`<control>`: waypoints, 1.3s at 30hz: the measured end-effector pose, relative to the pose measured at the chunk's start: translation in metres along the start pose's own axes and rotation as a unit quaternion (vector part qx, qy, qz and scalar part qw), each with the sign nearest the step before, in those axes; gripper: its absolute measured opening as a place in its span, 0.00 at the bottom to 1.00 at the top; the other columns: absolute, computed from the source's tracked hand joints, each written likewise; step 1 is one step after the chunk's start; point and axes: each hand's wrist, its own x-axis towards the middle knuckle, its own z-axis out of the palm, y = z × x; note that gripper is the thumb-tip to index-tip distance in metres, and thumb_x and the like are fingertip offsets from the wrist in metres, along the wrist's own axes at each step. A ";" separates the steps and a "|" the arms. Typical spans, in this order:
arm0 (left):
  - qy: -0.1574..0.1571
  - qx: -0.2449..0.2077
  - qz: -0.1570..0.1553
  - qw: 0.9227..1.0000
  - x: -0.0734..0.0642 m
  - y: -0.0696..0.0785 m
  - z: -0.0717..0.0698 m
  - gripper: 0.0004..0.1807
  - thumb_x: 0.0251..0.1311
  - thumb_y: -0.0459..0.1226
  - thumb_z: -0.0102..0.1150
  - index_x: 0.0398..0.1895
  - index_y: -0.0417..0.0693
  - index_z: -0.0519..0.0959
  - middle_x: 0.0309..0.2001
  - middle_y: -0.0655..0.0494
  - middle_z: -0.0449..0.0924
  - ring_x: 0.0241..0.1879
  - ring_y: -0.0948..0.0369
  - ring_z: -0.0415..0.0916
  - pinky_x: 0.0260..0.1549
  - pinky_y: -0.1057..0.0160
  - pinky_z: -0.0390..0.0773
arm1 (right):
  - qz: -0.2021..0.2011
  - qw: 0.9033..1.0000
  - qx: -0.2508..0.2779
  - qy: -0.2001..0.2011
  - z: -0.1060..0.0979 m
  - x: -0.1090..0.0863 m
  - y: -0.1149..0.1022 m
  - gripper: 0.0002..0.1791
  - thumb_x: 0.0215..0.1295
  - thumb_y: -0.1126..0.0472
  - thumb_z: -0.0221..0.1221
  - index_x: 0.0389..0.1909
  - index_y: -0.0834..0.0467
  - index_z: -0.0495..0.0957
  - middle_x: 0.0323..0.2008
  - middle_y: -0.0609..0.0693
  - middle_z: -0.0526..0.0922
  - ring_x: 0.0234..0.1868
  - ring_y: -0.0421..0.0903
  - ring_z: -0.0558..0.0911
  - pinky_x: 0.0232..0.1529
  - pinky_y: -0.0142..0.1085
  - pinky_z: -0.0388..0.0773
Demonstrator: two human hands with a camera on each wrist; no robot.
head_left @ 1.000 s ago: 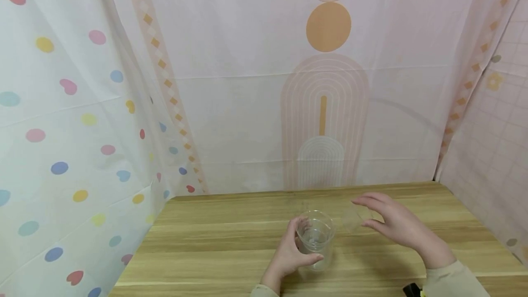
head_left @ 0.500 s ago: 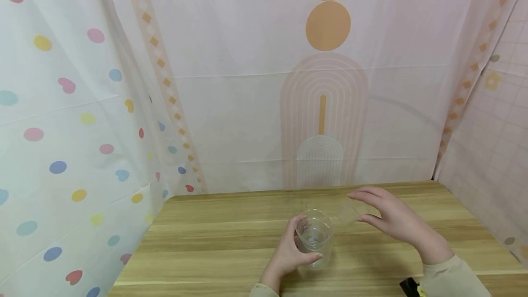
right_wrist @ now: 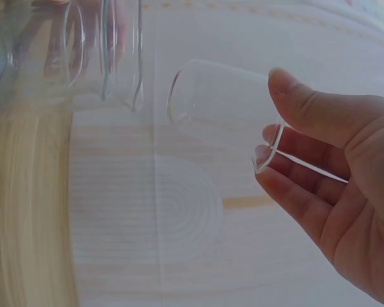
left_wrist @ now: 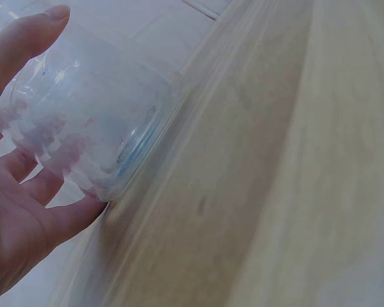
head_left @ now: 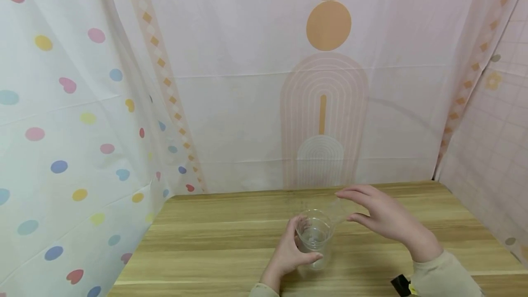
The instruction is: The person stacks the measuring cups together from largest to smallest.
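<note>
Clear plastic cups, apparently nested with more than one rim showing, stand upright on the table. My left hand grips them from the left side, its thumb across the front. In the left wrist view the fingers curl round the clear wall, close to the tabletop. Up and to the right, my right hand pinches another clear cup by its rim between thumb and fingers. That cup is tilted, its base pointing left toward the nested cups. It is faint and hard to see in the head view.
The wood-grain table runs back to a patterned curtain. A dotted curtain hangs at the left and a checked one at the right. By the right sleeve is a small black item with yellow on it.
My right hand has moved left and slightly up, bringing its cup nearer the nested cups' rim. The left hand keeps its grip in the same place.
</note>
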 end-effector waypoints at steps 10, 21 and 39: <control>-0.002 0.002 -0.005 1.000 0.000 -0.001 0.001 0.52 0.39 0.36 0.81 0.69 0.44 0.60 0.64 0.47 0.69 0.63 0.51 0.67 0.58 0.56 0.71 | -0.013 1.000 0.007 -0.007 0.003 0.013 -0.006 0.32 0.46 0.66 0.76 0.56 0.60 0.79 0.53 0.50 0.81 0.53 0.51 0.80 0.49 0.48 0.80; -0.003 0.002 -0.003 1.000 0.000 -0.004 0.000 0.51 0.40 0.37 0.81 0.68 0.50 0.61 0.64 0.51 0.69 0.64 0.51 0.66 0.59 0.53 0.72 | -0.021 0.999 0.022 -0.027 0.009 0.026 -0.014 0.31 0.48 0.66 0.75 0.56 0.59 0.79 0.53 0.50 0.81 0.53 0.50 0.79 0.50 0.47 0.79; -0.004 -0.006 -0.003 1.000 0.000 -0.002 0.000 0.50 0.41 0.37 0.81 0.68 0.49 0.61 0.64 0.51 0.67 0.63 0.52 0.66 0.59 0.56 0.72 | -0.049 0.997 0.037 -0.047 0.026 0.029 -0.013 0.29 0.50 0.63 0.74 0.55 0.61 0.79 0.50 0.52 0.80 0.51 0.51 0.80 0.49 0.46 0.80</control>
